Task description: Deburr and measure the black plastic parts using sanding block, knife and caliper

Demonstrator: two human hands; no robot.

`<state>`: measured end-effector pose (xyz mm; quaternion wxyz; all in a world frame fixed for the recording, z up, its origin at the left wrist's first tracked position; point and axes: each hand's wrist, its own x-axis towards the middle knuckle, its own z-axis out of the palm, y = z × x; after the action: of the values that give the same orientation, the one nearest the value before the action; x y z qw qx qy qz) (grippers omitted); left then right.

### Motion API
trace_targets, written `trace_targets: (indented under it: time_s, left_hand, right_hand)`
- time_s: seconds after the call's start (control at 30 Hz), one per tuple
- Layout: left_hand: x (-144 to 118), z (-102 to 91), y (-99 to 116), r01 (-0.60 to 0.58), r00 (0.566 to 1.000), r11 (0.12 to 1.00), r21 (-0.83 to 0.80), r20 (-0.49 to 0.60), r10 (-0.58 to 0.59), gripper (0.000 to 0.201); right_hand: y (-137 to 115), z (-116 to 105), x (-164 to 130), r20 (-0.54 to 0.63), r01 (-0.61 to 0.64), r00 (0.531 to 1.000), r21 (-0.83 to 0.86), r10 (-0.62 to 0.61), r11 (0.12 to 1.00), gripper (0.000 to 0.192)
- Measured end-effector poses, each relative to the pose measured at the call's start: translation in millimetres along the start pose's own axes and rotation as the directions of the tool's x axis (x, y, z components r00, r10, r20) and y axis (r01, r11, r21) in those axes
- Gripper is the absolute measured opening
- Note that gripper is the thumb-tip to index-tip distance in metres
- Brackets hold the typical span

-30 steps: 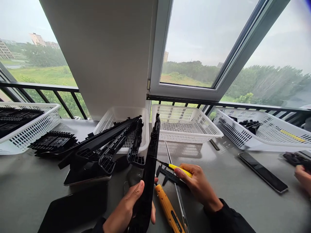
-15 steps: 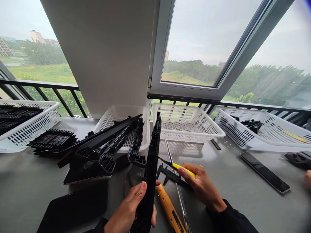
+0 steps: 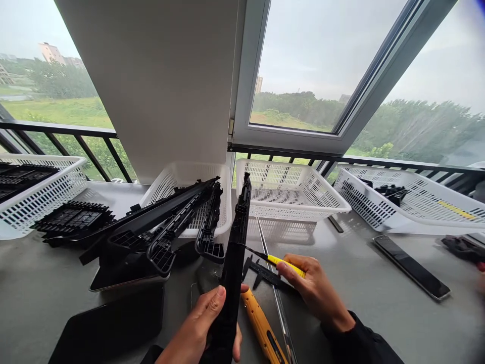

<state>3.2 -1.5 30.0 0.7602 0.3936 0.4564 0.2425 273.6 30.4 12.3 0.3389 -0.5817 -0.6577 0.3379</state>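
My left hand [image 3: 204,321] is wrapped round the lower half of a long black plastic trim strip [image 3: 235,253], which stands tilted up and away from me. In my right hand [image 3: 312,285] is a yellow-handled knife [image 3: 290,265], its thin dark blade pointing left. The blade tip meets the right edge of the strip around mid-length; whether it cuts in cannot be seen. Beneath the right hand lie a dark caliper [image 3: 267,274] and a long metal ruler [image 3: 278,298]. An orange-yellow handled tool [image 3: 261,323] rests on the table between my hands.
Several similar black strips [image 3: 178,217] lean on a white basket [image 3: 151,188] at left. More white baskets [image 3: 295,215] line the window side. A phone-like black slab [image 3: 411,267] lies at right. Another person's hand [image 3: 481,267] shows at the right edge.
The whole view has shifted slightly left. My hands, the strip and the knife keep nearly the same positions, the blade still at the strip's edge.
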Motion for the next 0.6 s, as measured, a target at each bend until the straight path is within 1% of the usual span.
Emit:
trace_targets:
  time_s: [0.07, 0.2, 0.27, 0.4, 0.47, 0.6]
  left_hand:
    - [0, 0.0, -1, 0.000, 1.000, 1.000, -0.030, 0.007, 0.000, 0.098]
    - [5, -4.2, -5, -0.034, 0.999, 0.995, -0.095, 0.016, 0.036, 0.098]
    - [7, -6.7, -6, -0.066, 0.998, 0.990, -0.123, 0.002, 0.067, 0.098]
    - [5, -7.8, -3, -0.072, 0.997, 0.989, -0.129, -0.026, 0.069, 0.093]
    - [3, -6.8, -1, -0.056, 0.998, 0.991, -0.123, -0.043, 0.051, 0.094]
    - [3, -5.7, 1, -0.057, 0.996, 0.990, -0.131, -0.074, 0.047, 0.093]
  right_hand:
    - [1, 1, 0, -0.017, -0.011, 1.000, 0.015, 0.011, 1.000, 0.062]
    - [3, 6, 0, 0.006, -0.007, 1.000, 0.040, 0.007, 0.999, 0.063]
    - [3, 7, 0, -0.003, 0.007, 1.000, 0.022, -0.007, 1.000, 0.062]
    - [2, 6, -1, -0.031, 0.004, 1.000, -0.017, -0.004, 1.000, 0.061]
    - [-1, 8, -2, 0.004, 0.015, 1.000, -0.018, -0.014, 1.000, 0.062]
    - [-6, 15, -5, 0.143, 0.057, 0.988, 0.003, -0.057, 0.998, 0.061]
